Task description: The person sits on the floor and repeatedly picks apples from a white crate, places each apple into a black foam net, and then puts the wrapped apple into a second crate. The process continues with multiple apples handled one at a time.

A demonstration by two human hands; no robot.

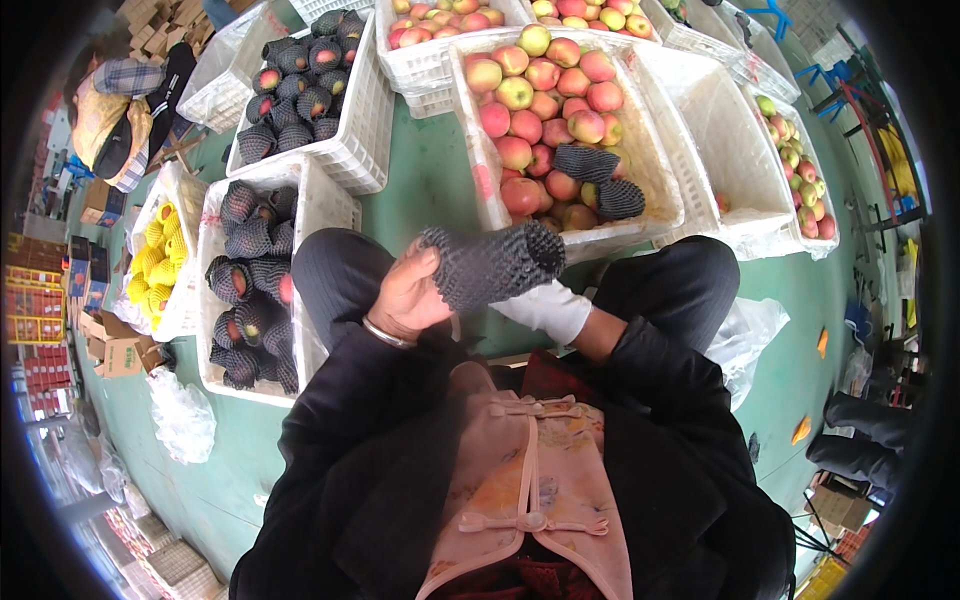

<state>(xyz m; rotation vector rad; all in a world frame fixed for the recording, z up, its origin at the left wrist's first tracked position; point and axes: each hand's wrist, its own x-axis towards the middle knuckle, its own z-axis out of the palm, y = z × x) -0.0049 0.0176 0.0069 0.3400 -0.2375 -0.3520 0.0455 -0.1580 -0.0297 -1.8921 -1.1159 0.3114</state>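
Note:
My bare left hand (412, 291), with a metal bangle at the wrist, grips a black foam net sleeve (480, 266). The sleeve's open end points right; whether fruit sits inside cannot be seen. Behind and below it is my right hand (547, 307) in a white glove, its fingers partly hidden by the sleeve. In front stands a lined white crate (671, 196) of red and yellow apples (544, 112). Two loose black net sleeves (589, 163) lie on those apples. By my left knee, another white crate (251, 397) holds apples in black nets (247, 322).
Farther left are a crate of black-netted fruit (307, 82) and one of yellow-netted fruit (159, 259). To the right stand a lined crate (750, 142) and more bare apples (802, 169). Plastic bags (182, 416) lie on the green floor. Another person (120, 112) bends at upper left.

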